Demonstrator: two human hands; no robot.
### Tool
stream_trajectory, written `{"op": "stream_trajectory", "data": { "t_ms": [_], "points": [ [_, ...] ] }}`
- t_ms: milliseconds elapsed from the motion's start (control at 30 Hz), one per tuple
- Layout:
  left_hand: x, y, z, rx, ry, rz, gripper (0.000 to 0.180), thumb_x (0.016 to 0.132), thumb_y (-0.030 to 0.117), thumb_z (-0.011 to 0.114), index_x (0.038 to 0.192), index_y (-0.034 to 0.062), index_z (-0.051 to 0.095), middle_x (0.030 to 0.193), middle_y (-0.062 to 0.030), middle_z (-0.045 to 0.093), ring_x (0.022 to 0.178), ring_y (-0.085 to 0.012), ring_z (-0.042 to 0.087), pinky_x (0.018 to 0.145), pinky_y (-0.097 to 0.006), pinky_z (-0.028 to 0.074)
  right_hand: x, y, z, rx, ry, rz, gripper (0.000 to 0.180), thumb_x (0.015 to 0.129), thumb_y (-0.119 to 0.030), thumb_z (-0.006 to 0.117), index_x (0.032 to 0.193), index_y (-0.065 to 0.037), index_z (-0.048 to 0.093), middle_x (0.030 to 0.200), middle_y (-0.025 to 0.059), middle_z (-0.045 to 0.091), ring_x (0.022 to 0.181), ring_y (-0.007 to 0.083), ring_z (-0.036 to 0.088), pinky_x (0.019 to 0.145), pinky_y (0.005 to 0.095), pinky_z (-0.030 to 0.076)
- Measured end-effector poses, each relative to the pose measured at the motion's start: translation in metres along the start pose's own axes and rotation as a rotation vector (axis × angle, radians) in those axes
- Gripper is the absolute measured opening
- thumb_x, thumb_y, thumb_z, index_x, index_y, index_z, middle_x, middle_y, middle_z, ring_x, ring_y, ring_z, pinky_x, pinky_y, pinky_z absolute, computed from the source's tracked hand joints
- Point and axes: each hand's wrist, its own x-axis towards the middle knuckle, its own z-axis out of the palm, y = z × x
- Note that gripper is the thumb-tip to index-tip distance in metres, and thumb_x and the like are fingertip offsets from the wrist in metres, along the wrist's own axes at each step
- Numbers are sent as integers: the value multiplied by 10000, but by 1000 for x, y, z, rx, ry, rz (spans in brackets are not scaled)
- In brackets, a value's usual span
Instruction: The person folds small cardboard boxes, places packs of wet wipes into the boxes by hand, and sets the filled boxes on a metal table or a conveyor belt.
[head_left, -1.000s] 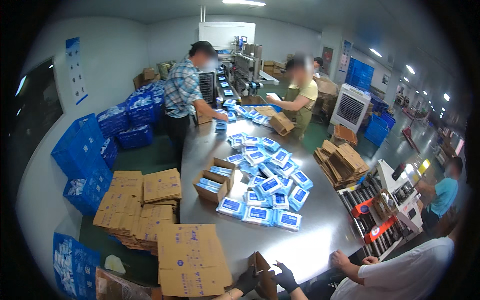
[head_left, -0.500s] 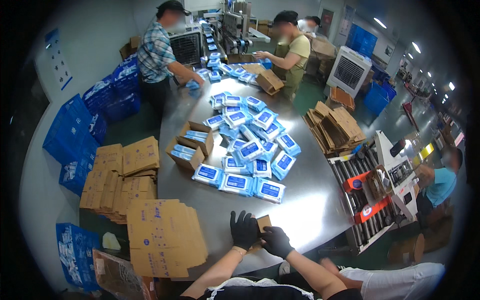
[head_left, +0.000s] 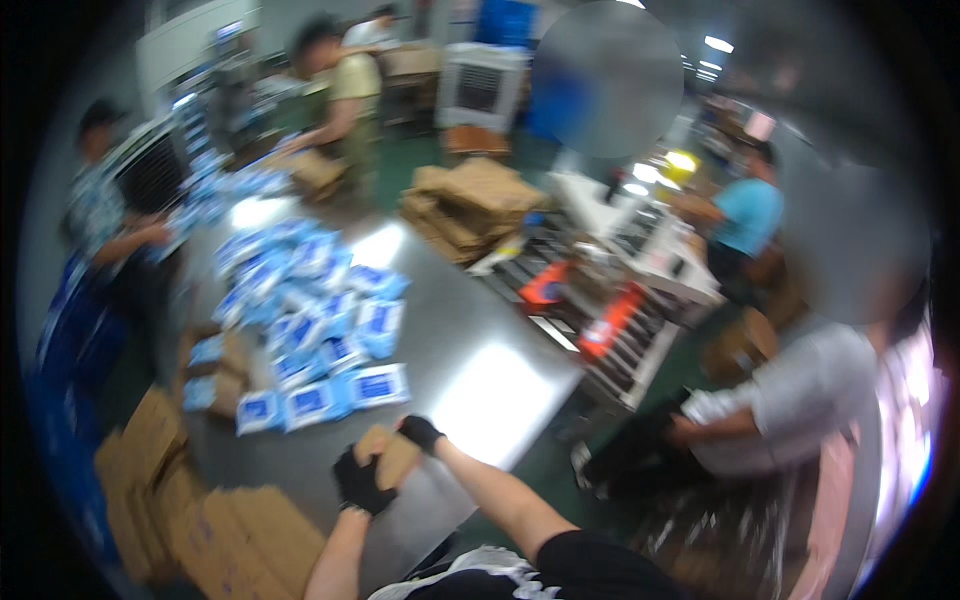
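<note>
Both my hands wear black gloves and are at the near edge of the metal table [head_left: 440,350]. Between them is a small brown cardboard box [head_left: 398,458], tilted and smeared by motion. My left hand [head_left: 362,482] grips its left side, thumb over the top. My right hand [head_left: 420,434] is closed at its upper right corner; those fingers are partly hidden. Just beyond my hands lies a row of blue-and-white wipes packs [head_left: 308,403], with a loose heap of similar packs [head_left: 300,270] behind it.
Open cartons [head_left: 222,370] holding packs stand left of the heap. Flattened cardboard [head_left: 250,540] is stacked at the near left. To the right are a roller conveyor [head_left: 625,365] and a seated person's white sleeve [head_left: 815,375]. Other people work at the far end and by the conveyor.
My view has swung right, so the table and packs appear farther left and the seated person shows more fully. The cardboard box remains between my hands, now more tilted.
</note>
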Motion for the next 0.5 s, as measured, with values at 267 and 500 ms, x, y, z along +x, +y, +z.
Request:
{"op": "stream_trajectory", "data": {
  "t_ms": [267,500],
  "points": [
    [-16,28,6,-402,503,367,1028,597,552,806,1439,151,372,1237,-205,514,1141,-403,506,945,-505,417,-133,-113,-131,746,107,64,562,898,-454,628,1225,1,582,1095,68,640,989,136,571,900,298,444],
    [-35,-28,85,-2374,-165,-201,1041,813,839,259,1409,-3,399,1402,-185,475,1253,-289,485,1035,-446,388,-82,-119,-62,-506,29,-524,377,923,-452,525,1051,-134,682,816,140,687,725,333,680,633,414,539]
  ]
}}
